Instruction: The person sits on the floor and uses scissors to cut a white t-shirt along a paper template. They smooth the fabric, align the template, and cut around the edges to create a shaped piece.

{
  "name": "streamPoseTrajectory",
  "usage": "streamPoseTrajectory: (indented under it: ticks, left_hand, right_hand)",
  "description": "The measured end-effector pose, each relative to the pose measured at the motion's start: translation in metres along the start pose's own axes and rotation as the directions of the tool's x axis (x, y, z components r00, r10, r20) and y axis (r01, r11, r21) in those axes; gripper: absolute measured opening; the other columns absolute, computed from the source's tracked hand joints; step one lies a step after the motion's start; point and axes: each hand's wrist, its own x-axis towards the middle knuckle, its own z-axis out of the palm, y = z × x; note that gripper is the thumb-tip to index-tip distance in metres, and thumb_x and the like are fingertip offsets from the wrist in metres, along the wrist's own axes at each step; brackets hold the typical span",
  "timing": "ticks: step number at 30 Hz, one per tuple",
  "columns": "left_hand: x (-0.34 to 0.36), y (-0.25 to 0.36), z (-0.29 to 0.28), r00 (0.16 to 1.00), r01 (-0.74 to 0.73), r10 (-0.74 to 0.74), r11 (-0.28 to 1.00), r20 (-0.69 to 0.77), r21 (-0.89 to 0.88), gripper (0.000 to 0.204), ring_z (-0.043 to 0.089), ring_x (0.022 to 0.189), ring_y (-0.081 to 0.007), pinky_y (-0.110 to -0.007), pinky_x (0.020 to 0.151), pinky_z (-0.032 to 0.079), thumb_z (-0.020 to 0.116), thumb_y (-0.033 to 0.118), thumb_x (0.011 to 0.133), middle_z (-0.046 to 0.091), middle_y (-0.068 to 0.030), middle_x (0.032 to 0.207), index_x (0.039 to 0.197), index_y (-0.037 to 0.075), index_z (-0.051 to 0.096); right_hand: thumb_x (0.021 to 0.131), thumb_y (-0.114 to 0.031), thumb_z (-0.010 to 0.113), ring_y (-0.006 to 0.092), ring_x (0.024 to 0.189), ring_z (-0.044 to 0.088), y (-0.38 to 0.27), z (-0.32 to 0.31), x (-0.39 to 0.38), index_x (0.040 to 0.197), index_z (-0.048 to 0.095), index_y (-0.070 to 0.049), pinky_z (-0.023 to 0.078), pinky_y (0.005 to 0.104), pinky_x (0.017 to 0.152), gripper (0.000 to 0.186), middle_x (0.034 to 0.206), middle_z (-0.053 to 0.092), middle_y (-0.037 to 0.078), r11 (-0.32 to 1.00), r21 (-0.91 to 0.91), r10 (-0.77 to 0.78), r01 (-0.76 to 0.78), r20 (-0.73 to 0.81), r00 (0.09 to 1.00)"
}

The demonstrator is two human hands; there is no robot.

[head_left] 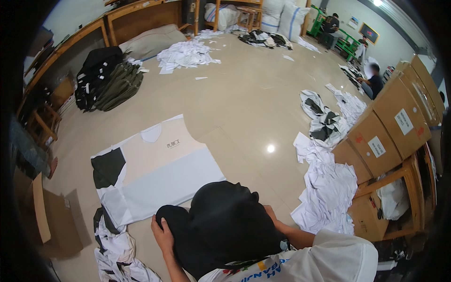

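A bundle of black fabric [225,225] fills the lower middle of the head view, close to my body. My left hand [163,235] grips its left side, fingertips over the edge. My right hand [275,221] holds its right side, the fingers partly hidden behind it. Just beyond the bundle, a cream and white garment piece [159,171] lies flat on the tiled floor, with a dark green sleeve panel [108,167] at its left. A crumpled pile of white and dark cloth [115,246] lies to the left of my left hand.
Cardboard boxes [385,131] are stacked at right beside white fabric heaps [324,197]. An open box [58,221] stands at left near a person's bare foot [51,167]. Dark garments [103,82] and white scraps [185,56] lie farther off. Two people [371,82] [331,26] are at the back right.
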Motion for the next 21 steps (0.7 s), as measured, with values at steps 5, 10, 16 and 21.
streamPoseTrajectory:
  ticks: [5,10,16,21]
  left_hand:
    - [0.004,-0.01,-0.011,0.999,0.018,-0.018,1.0,-0.048,0.004,0.055,0.056,0.14,-0.0403,-0.045,0.121,0.041,0.061,0.032,0.11,0.059,-0.0266,0.149,0.15,-0.005,0.055]
    - [0.012,0.006,0.001,0.999,0.005,-0.006,1.0,-0.034,-0.017,0.056,0.058,0.138,-0.0416,-0.045,0.118,0.044,0.064,0.035,0.108,0.06,-0.0265,0.147,0.148,-0.002,0.057]
    - [0.025,0.014,-0.005,0.998,0.068,-0.068,0.996,0.001,-0.057,0.056,0.059,0.138,-0.0406,-0.044,0.118,0.044,0.065,0.038,0.106,0.063,-0.0268,0.145,0.147,-0.001,0.061]
    - [0.023,-0.016,-0.018,0.979,0.205,-0.203,0.975,0.028,-0.082,0.059,0.061,0.135,-0.0416,-0.045,0.116,0.046,0.063,0.044,0.105,0.066,-0.0268,0.143,0.146,0.001,0.062]
  right_hand:
    - [0.099,-0.034,0.064,0.0465,0.111,0.07,-0.012,0.04,0.046,0.119,0.07,-0.002,0.055,0.0524,0.095,0.038,0.119,0.072,0.028,0.986,0.037,-0.166,0.162,0.181,0.969]
    - [0.104,-0.039,0.055,0.0445,0.122,0.064,-0.056,0.162,0.097,0.131,0.065,-0.003,0.051,0.055,0.101,0.046,0.133,0.066,0.026,0.907,-0.268,-0.241,0.325,0.304,0.922]
    - [0.109,-0.045,0.044,0.0422,0.135,0.057,-0.07,0.225,0.098,0.145,0.058,-0.004,0.045,0.0582,0.109,0.056,0.15,0.059,0.023,0.739,-0.596,-0.221,0.312,0.223,0.949]
    - [0.112,-0.055,0.029,0.0408,0.151,0.043,-0.133,0.204,0.089,0.156,0.049,-0.004,0.031,0.0582,0.124,0.071,0.161,0.049,0.025,0.852,-0.456,0.043,0.257,0.551,0.833]
